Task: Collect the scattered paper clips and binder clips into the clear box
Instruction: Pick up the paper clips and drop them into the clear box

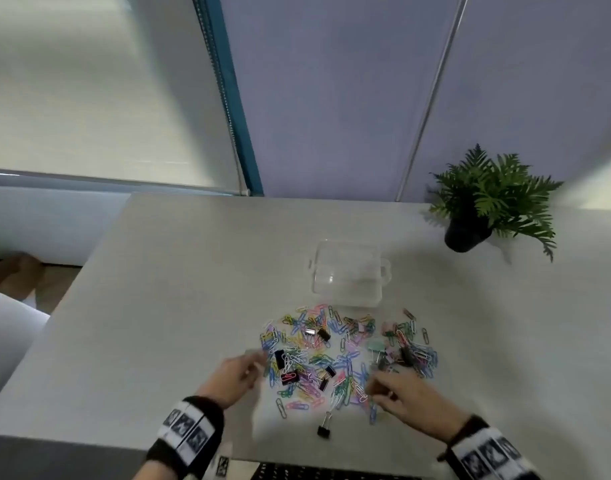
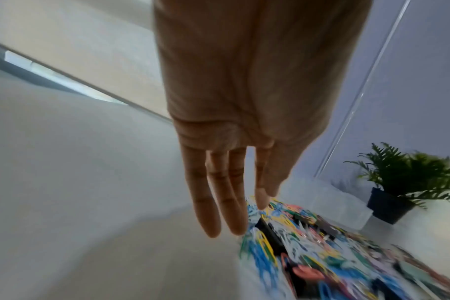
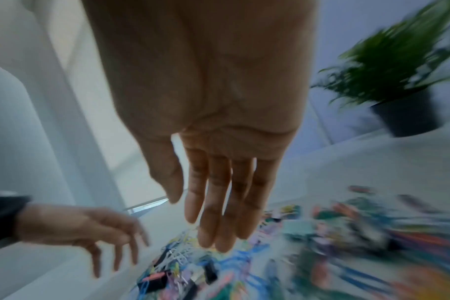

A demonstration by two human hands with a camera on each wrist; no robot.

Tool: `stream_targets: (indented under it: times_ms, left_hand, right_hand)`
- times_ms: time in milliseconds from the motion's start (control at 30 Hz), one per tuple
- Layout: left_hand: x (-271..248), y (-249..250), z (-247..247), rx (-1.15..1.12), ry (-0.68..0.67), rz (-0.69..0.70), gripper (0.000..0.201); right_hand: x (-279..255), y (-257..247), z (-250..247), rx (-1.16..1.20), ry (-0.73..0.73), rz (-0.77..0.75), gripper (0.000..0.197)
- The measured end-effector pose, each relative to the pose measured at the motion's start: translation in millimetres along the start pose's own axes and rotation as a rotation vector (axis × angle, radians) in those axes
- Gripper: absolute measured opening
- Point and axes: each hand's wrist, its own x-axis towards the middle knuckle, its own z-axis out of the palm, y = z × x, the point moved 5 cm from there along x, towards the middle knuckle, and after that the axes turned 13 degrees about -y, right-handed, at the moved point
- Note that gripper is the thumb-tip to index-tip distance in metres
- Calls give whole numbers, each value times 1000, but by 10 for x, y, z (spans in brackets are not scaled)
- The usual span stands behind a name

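**Two hands over a pile of clips**

A big pile of colored paper clips (image 1: 345, 351) lies on the white table (image 1: 179, 289), with black binder clips (image 1: 323, 335) mixed in. One binder clip (image 1: 324, 427) sits alone near the table's front edge. The clear box (image 1: 349, 271) stands just behind the pile — no clips in it that I can see. The left hand (image 1: 233, 375) is at the pile's left edge, the right hand (image 1: 403, 393) at its right. Both have straight, loose fingers and hold nothing. A potted plant (image 1: 487, 199) stands far right.
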Motion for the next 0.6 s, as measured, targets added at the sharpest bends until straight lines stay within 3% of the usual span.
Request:
stream_targets:
  times_ms: [133,233,300,400,600]
  left_hand:
    - [488,183,-257,59,180,-100,27]
    - [681,238,-210,124,184,-202,31]
    - [756,288,-141,178,197,-197,36]
    - [804,329,-58,202,240,-180,43]
    - [758,311,-27,148,305,-111,36]
  right_hand:
    - [768,-367,-234,-109,110,-76,24]
    - [1327,-473,-220,-297,149,-55,38]
    - [1569,-480,-181,-415,130,6,52]
    - [1729,-399,-104,-475,93,91,67]
    - [1698,-270,-17,-520,151,52,64]
